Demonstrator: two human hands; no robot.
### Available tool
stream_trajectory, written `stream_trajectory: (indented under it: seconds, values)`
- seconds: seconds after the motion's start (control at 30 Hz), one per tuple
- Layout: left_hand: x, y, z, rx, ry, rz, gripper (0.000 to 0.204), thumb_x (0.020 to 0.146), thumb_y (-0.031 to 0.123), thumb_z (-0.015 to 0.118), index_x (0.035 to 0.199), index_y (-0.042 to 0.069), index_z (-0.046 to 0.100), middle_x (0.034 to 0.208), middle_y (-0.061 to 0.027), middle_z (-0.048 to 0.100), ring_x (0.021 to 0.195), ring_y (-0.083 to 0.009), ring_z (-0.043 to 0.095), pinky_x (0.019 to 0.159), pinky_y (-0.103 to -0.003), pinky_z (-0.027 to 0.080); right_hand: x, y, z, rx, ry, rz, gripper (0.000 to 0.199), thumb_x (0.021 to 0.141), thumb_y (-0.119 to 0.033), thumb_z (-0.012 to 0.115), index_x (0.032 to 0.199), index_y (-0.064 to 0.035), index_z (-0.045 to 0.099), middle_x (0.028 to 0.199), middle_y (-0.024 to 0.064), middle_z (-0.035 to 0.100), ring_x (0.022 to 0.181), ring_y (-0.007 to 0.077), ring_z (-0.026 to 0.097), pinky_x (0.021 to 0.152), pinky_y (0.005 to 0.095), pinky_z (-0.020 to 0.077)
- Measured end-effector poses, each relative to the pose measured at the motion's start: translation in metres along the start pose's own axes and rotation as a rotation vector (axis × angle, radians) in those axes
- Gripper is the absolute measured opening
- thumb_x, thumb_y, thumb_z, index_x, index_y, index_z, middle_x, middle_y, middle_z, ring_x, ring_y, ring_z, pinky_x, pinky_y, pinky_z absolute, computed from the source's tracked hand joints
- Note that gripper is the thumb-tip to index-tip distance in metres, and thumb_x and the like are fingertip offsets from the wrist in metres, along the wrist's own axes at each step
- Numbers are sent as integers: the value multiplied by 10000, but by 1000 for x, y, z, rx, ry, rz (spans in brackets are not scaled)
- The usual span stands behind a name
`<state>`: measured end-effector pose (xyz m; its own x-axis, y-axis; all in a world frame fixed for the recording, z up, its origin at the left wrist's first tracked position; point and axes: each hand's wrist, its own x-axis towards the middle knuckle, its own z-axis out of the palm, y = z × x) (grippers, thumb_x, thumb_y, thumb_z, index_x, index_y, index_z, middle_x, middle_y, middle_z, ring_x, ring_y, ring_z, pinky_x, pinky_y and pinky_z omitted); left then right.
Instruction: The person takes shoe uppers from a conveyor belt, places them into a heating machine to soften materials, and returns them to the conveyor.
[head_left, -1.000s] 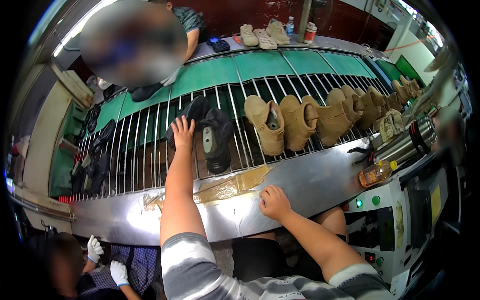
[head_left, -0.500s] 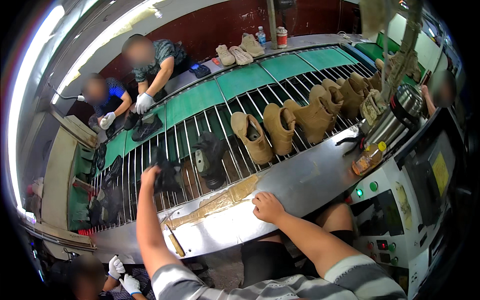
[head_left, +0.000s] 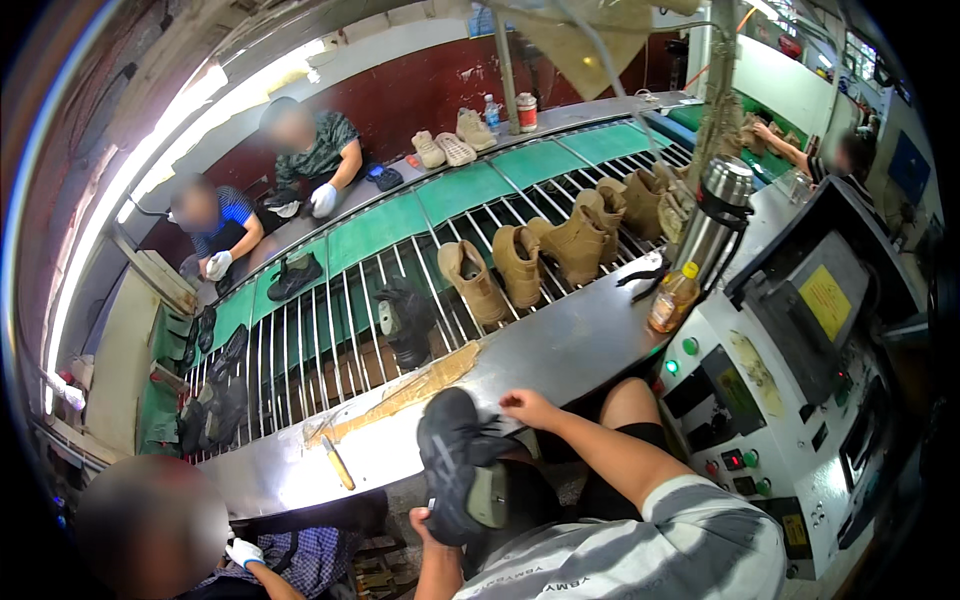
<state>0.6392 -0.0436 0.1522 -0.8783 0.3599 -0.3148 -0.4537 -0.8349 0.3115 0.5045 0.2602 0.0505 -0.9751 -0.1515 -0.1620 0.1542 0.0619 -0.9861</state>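
Above my lap, at the table's near edge, I hold a black shoe (head_left: pixel 448 455) with a grey-green patch. My left hand (head_left: pixel 436 548) grips its lower end, the fingers partly hidden by it. Beside the shoe's upper end is my right hand (head_left: pixel 530 408), its fingers curled in a pinch near dark strands that look like laces. Whether those strands are between the fingertips is too small to make out. Another black shoe (head_left: pixel 405 325) rests upright on the metal bar rack (head_left: pixel 345 345) beyond, with a tan boot (head_left: pixel 472 282) and several more to its right.
A yellow-handled knife (head_left: pixel 340 465) lies on the metal table edge (head_left: pixel 550 350). At the right stand an amber bottle (head_left: pixel 674 298), a steel flask (head_left: pixel 712 215) and a control panel (head_left: pixel 735 400). Two gloved people work across the green belt (head_left: pixel 375 232); another sits at lower left.
My left hand has brought the black shoe from the rack toward me, over my lap. My right hand has come off the table to the shoe. The view has shifted right.
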Motion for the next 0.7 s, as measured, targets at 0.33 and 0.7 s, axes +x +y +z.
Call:
stream_trajectory:
  seconds: [0.33,0.7]
  values:
    - [73,-210,144,31,-636,-1186,806,696,365,672,1381,15,434,1352,-191,516,1212,-336,544,1071,-417,413,-299,-187,-70,1055,-139,-734,757,853,-388,700,1425,-17,372,1472,190,368,1248,290,499,1068,445,409]
    - [56,-338,111,1618,-1228,-485,216,942,128,571,1052,-30,667,900,-69,686,759,-138,644,694,-264,518,-637,-102,-156,705,1483,-726,590,776,-323,620,1264,-1,544,1147,151,655,1016,314,649,949,422,517]
